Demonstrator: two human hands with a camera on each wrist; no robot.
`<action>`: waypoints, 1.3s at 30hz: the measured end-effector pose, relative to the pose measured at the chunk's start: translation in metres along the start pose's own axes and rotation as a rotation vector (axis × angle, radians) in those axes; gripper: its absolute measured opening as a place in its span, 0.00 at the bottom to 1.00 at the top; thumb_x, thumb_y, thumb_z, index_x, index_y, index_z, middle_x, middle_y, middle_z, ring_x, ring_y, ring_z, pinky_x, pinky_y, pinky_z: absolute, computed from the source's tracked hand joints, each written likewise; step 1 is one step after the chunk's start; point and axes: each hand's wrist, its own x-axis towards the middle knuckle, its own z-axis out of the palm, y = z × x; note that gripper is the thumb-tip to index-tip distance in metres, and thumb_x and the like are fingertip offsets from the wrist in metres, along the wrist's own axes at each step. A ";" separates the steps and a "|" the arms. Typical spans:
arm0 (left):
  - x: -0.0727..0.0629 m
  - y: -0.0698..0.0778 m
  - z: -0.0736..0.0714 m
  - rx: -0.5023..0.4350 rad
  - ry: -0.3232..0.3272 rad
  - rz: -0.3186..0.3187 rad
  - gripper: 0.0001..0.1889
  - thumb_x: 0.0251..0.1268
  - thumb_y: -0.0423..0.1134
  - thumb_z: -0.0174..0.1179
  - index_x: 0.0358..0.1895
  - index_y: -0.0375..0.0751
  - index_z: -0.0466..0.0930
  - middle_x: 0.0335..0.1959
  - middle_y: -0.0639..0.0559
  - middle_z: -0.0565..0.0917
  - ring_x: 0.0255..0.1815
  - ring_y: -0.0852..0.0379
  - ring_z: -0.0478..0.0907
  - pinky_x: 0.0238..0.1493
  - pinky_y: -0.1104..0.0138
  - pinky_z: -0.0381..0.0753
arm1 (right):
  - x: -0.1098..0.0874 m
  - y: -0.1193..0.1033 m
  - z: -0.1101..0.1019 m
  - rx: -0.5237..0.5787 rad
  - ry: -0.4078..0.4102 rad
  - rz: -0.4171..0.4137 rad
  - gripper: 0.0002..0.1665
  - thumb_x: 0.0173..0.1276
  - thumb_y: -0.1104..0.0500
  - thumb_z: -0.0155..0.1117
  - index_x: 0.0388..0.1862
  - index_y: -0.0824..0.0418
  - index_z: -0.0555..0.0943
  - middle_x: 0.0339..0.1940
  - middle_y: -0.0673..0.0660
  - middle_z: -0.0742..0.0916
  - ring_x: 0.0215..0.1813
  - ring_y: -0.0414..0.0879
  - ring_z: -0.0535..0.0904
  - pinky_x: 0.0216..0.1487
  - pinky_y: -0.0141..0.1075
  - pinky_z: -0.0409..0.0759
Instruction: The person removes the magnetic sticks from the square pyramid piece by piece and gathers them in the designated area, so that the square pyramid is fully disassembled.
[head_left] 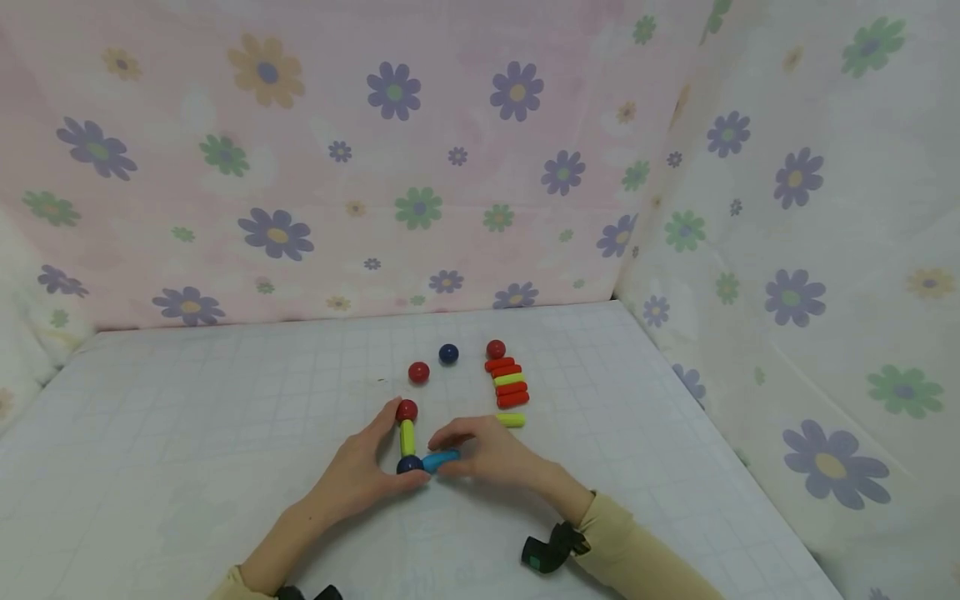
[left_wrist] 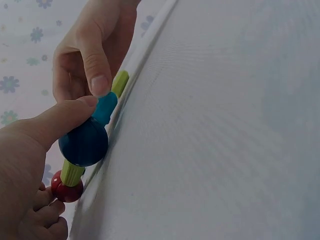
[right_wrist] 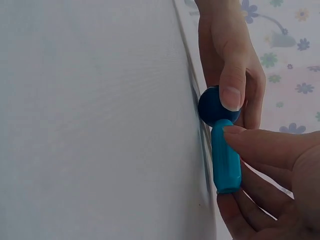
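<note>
A dark blue ball (head_left: 408,465) and a red ball (head_left: 407,410) sit at either end of a yellow-green rod (head_left: 407,438). My left hand (head_left: 366,467) holds this piece, thumb on the blue ball and fingers at the red one. With thumb and fingers, my right hand (head_left: 491,457) pinches a light blue rod (right_wrist: 226,157). One end of that rod meets the blue ball, pointing to the right. In the left wrist view, the blue ball (left_wrist: 84,142) shows large below the left thumb, with the red ball (left_wrist: 67,186) behind it.
Beyond the hands lie a loose red ball (head_left: 418,372), another dark blue ball (head_left: 448,354) and a further red ball (head_left: 496,349). Several red rods (head_left: 513,399) and a yellow-green rod (head_left: 509,379) form a row. Another yellow-green rod (head_left: 512,421) lies just past the right hand. Flowered cloth (head_left: 420,167) hangs behind the table.
</note>
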 end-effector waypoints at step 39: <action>-0.001 -0.002 -0.004 0.037 0.015 0.056 0.60 0.48 0.68 0.71 0.81 0.45 0.50 0.78 0.46 0.61 0.78 0.44 0.59 0.71 0.44 0.67 | 0.002 0.008 0.016 0.028 0.013 -0.121 0.13 0.67 0.55 0.71 0.50 0.50 0.85 0.45 0.46 0.89 0.48 0.43 0.84 0.56 0.33 0.81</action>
